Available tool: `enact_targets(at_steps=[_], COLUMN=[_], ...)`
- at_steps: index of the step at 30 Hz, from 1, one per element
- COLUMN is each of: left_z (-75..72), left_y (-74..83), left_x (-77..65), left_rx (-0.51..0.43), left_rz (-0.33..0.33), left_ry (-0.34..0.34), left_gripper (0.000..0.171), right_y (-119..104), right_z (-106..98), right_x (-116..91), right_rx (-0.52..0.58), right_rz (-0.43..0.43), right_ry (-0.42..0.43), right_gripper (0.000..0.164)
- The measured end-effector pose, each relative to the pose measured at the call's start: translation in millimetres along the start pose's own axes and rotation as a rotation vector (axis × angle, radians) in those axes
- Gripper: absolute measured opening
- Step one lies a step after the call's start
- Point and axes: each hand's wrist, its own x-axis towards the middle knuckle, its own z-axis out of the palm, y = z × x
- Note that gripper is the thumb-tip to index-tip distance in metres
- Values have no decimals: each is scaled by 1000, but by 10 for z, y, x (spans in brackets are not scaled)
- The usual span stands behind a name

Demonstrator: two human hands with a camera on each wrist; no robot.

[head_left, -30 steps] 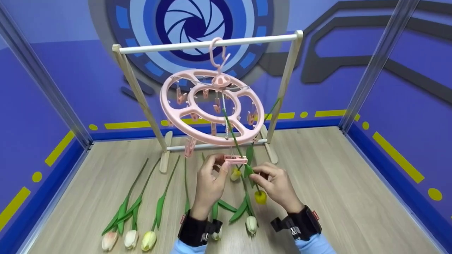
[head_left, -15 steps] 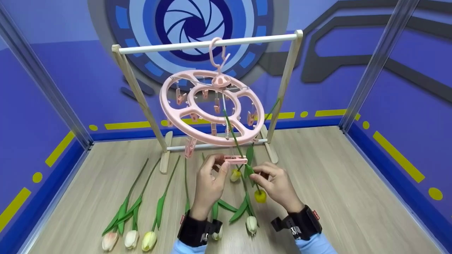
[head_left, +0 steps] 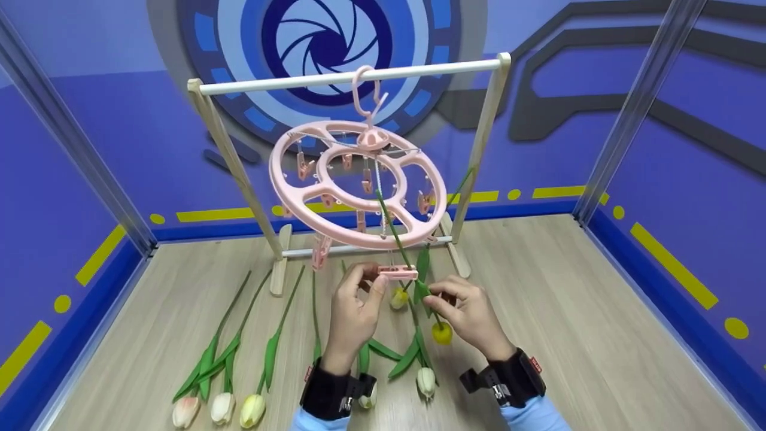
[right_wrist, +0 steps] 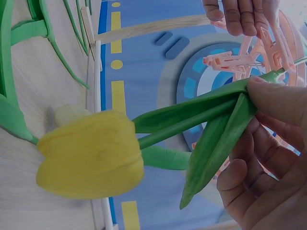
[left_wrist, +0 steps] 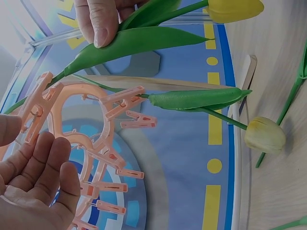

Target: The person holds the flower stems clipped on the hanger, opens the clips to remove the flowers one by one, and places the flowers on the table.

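Observation:
My left hand (head_left: 357, 308) pinches a pink clothespin (head_left: 397, 273) between thumb and fingers. It hangs from the front of a round pink clip hanger (head_left: 309, 191). With thumb and fingertips, my right hand (head_left: 470, 311) holds an artificial yellow tulip (right_wrist: 91, 155) by its stem, where the leaves begin. The bloom points down and the bare stem rises past the clothespin's tip. In the left wrist view the stem lies at the clothespin's jaws; whether they grip it I cannot tell. Behind, a paler tulip (left_wrist: 265, 135) hangs bloom down from another clothespin (left_wrist: 125, 101).
The hanger hooks over the white crossbar (head_left: 269, 85) of a wooden rack. On the table lie several tulips: pink (head_left: 186, 412), white (head_left: 222, 408) and pale yellow (head_left: 252, 410) at left, another white tulip (head_left: 426, 383) between my wrists. One bloom (head_left: 367, 396) is partly behind my left wrist strap.

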Motion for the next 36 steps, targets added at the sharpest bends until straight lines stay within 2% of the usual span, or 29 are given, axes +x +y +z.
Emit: enact_targets(at_steps=[6,15,36], left_z=[-4,-19,-28], left_y=[-8,1,17], left_x=[-2,-4,-2], left_rx=[3,12,-1], left_rz=[8,5,-70], left_ry=[7,7,-7], left_gripper=[11,11,14], right_y=[-9,-6,8], right_z=[0,-22,-61], right_x=[3,-9,-18], right_rx=[-1,2,14], right_rz=[-1,43,22], right_ry=[-1,-25,-5], right_gripper=[10,10,8])
